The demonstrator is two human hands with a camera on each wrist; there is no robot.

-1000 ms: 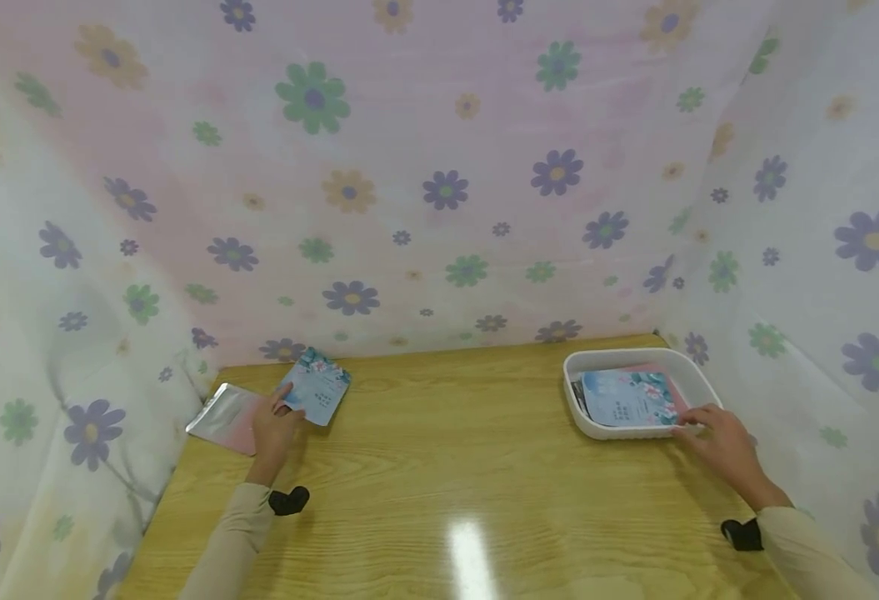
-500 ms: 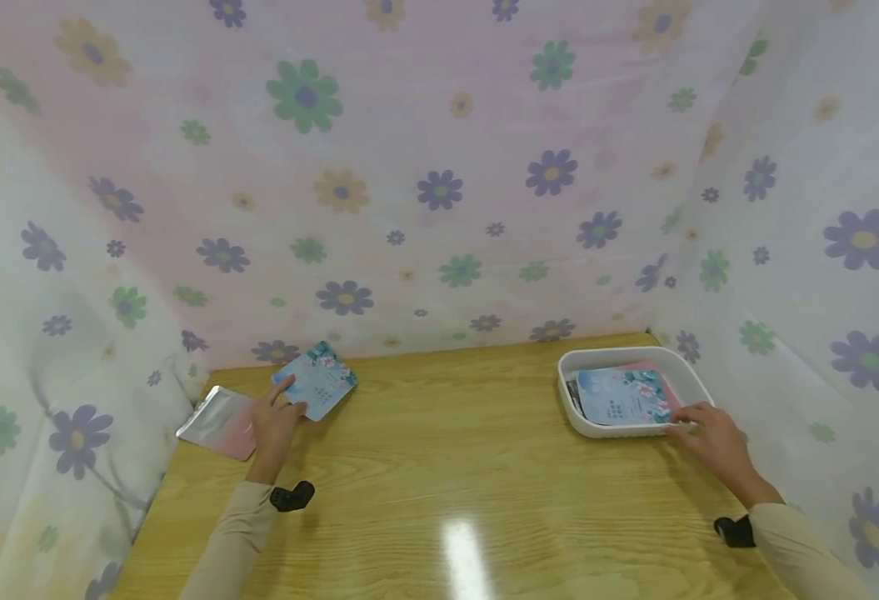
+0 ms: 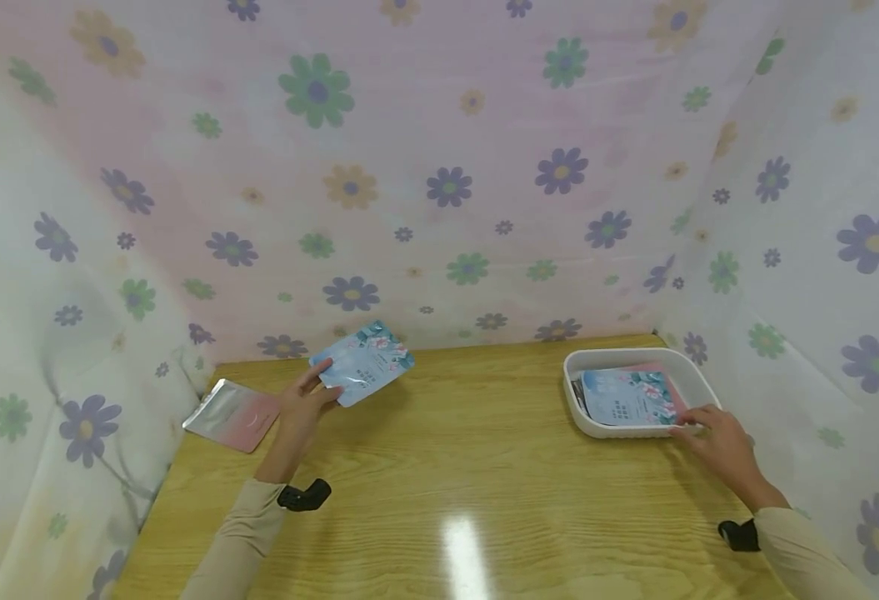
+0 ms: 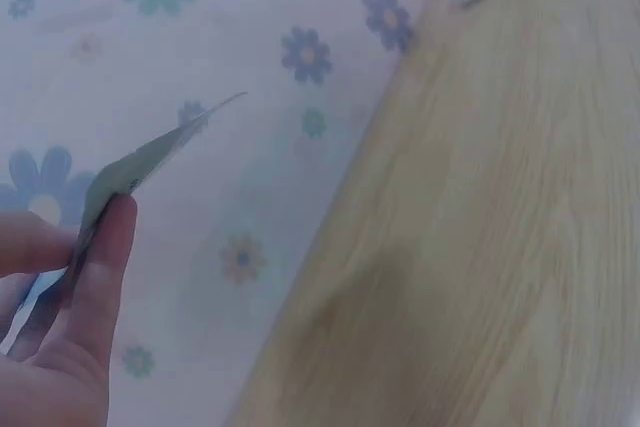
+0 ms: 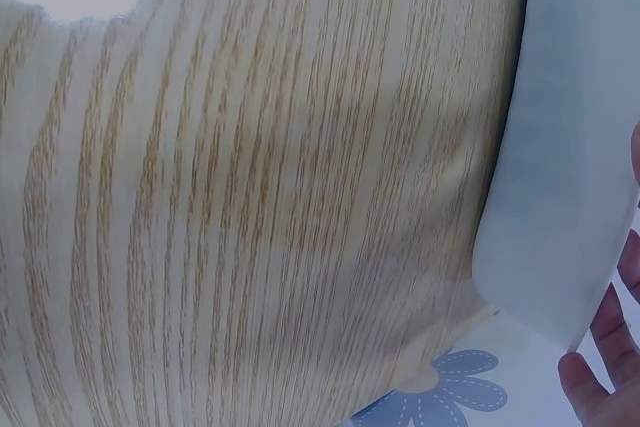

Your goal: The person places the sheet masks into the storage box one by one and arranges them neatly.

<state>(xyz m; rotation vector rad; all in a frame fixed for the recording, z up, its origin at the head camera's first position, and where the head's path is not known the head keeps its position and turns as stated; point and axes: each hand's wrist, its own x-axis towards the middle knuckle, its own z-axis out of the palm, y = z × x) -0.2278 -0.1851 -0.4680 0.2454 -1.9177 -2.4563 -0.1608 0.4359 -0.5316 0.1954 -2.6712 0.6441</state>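
Note:
My left hand [image 3: 300, 421] pinches the edge of a blue flowered sheet-mask packet [image 3: 367, 365] between thumb and fingers, holding it tilted above the table. In the left wrist view the same packet [image 4: 150, 155] appears nearly edge-on. A pink and silver packet [image 3: 237, 417] lies flat behind and left of that hand. At the right, my right hand [image 3: 724, 443] grips the near right rim of a white plastic basket [image 3: 607, 432]. The right wrist view shows thumb and fingertips on either side of the basket wall [image 5: 560, 167]. Another blue flowered packet [image 3: 626, 397] lies inside.
Beneath the blue packet in the basket, a pink packet [image 3: 675, 392] and a dark edge show. The wooden table [image 3: 454, 450] meets flower-printed curtains [image 3: 446, 167] at its back and sides. A black wrist strap piece [image 3: 306, 495] juts from the left sleeve.
My left hand has lifted the blue packet off the table and carried it right, away from the pink and silver packet. The right hand stays at the basket rim.

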